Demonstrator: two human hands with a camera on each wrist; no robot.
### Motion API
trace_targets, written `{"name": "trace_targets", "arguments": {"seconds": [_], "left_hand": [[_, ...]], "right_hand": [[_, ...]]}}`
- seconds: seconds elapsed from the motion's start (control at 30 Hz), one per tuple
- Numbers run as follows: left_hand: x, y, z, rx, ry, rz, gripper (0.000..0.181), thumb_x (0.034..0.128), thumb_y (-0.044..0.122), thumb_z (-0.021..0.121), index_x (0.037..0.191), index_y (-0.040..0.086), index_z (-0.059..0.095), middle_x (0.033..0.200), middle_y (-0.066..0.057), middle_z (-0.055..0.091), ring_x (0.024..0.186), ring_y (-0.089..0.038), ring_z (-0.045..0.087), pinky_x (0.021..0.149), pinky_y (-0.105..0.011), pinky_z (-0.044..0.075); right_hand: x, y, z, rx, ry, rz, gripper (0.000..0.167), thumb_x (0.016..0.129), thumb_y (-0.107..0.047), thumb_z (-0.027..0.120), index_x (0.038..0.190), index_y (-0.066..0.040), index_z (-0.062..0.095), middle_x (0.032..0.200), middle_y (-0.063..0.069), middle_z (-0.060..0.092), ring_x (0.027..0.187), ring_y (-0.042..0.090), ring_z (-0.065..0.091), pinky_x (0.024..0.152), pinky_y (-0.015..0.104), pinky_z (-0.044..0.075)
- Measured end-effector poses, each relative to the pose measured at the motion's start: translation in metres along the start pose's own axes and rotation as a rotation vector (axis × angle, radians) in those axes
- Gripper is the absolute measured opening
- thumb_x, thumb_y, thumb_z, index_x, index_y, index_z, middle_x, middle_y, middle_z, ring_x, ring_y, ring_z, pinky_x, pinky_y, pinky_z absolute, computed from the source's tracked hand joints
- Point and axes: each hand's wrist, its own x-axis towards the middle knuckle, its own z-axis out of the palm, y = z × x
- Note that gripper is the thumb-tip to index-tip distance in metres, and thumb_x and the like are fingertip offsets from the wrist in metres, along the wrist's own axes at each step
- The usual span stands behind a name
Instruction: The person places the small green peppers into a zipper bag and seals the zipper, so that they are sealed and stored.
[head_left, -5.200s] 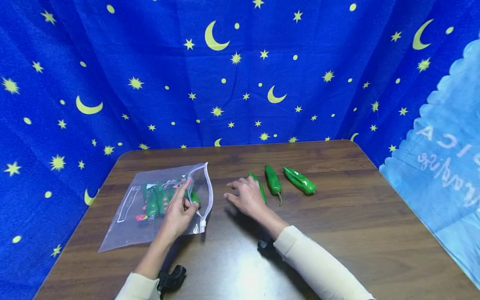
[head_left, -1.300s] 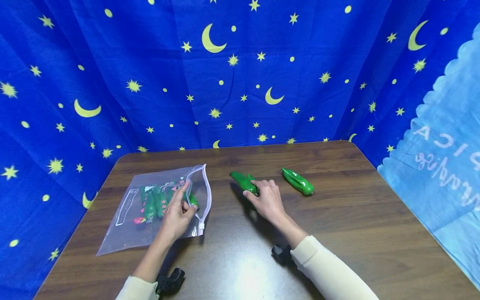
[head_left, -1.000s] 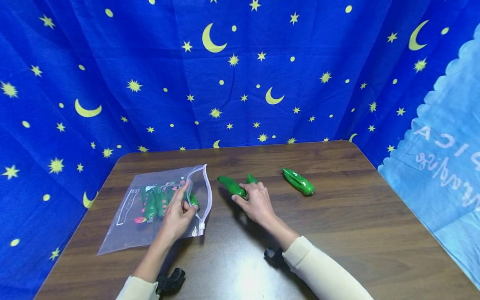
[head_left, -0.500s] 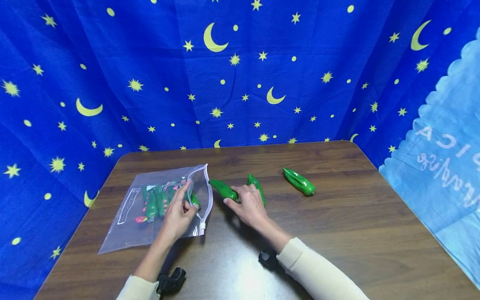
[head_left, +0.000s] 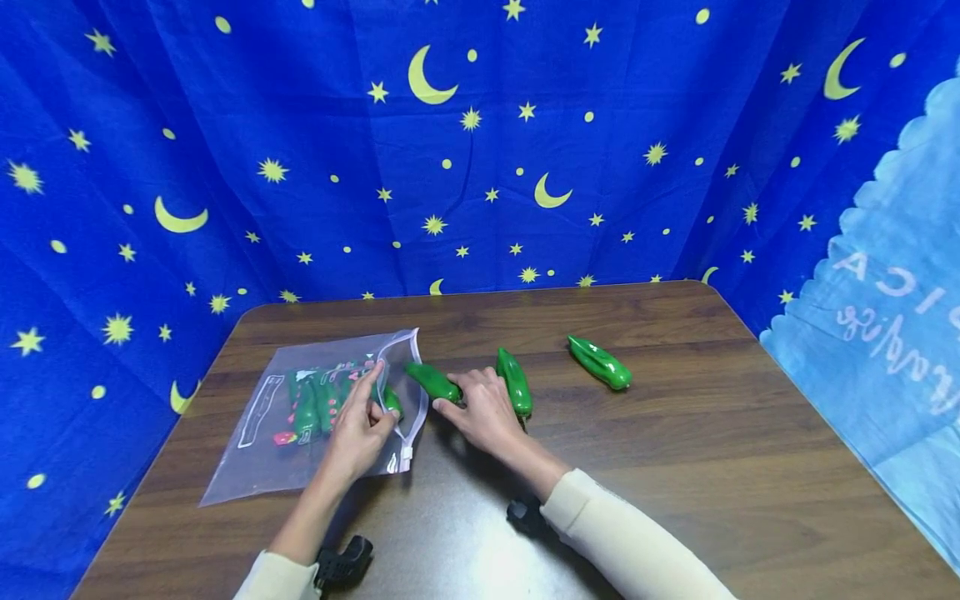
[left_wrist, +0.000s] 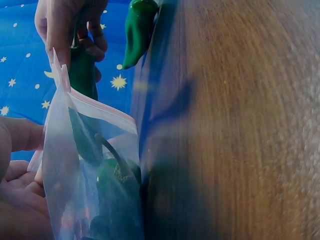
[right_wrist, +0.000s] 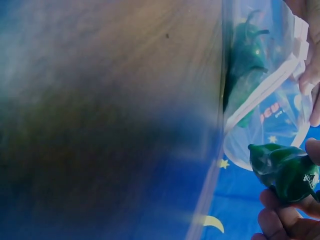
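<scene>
While a blue cloth curtain printed with yellow moons and stars (head_left: 322, 150) is hanging beyond both grips, a dark brown wood-grain table (head_left: 660, 467) is stretching beneath them. Left of the right-hand grip, a clear plastic zip bag (head_left: 251, 475) is lying with its mouth facing that grip, several green peppers (head_left: 306, 408) showing inside. The left hand (head_left: 360, 425) is pinching the mouth's lip, and the lips are standing apart. The right hand (head_left: 487, 408) is clamping its thumb and fingers on the stem end of a glossy tapered green pepper (head_left: 431, 381), whose long axis is running leftward and slightly away, its tip sitting at the mouth; how deep is hard to tell. Just right of the grip, a slim green pepper (head_left: 513, 383) is lying; farther right, a creased green pepper (head_left: 598, 363) is resting.
</scene>
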Motion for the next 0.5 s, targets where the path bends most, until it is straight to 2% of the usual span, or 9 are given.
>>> {"name": "trace_targets", "arguments": {"seconds": [0.27,0.5], "left_hand": [[-0.001,-0.001,0.0,0.007,0.002,0.018,0.074,0.0815,-0.001,0.063,0.147,0.01,0.031,0.099,-0.017,0.053,0.062,-0.001,0.046,0.054,-0.019,0.044],[0.0,0.0,-0.001,0.002,-0.007,0.011,0.075,0.0817,-0.002,0.063,0.148,0.011,0.03,0.099,-0.017,0.052,0.063,-0.001,0.046,0.055,-0.019,0.043]], "right_hand": [[0.004,-0.001,0.009,-0.031,-0.008,0.009,0.046,0.08,-0.04,0.07,0.113,-0.008,0.068,0.102,0.006,0.071,0.091,0.022,0.056,0.083,0.035,0.042],[0.008,-0.003,0.015,-0.108,-0.023,-0.011,0.046,0.08,-0.043,0.069,0.112,-0.011,0.068,0.098,0.004,0.07,0.088,0.021,0.055,0.077,0.034,0.041]]}}
